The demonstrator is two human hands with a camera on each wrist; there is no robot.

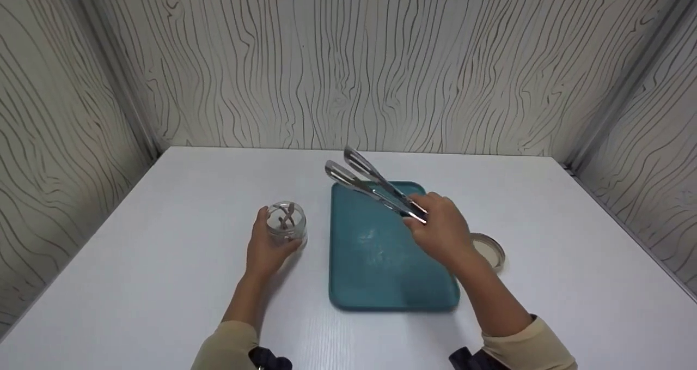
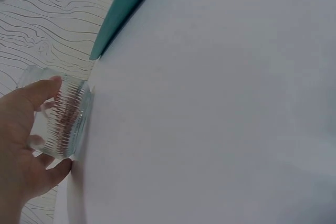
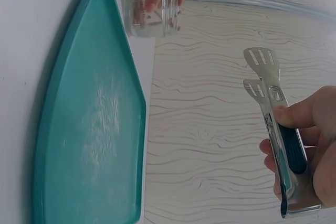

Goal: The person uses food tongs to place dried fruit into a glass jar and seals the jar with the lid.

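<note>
My left hand (image 1: 265,254) holds a small open glass jar (image 2: 79,114) that stands on the white table, thumb and fingers around its sides. Several brownish strips (image 1: 287,217) lie inside the jar, and the ribbed glass blurs them in the left wrist view. My right hand (image 1: 444,229) grips metal tongs (image 3: 292,150) by their dark handle. Raised over the teal tray (image 1: 375,255), the tongs point to the far left, their slotted tips apart with nothing between them.
Between the two hands lies the rectangular tray, with the jar to its left. A round lid (image 1: 493,250) rests on the table (image 1: 555,283) at the tray's right, partly behind my right forearm. A wood-patterned panel (image 1: 337,65) rises at the table's far edge.
</note>
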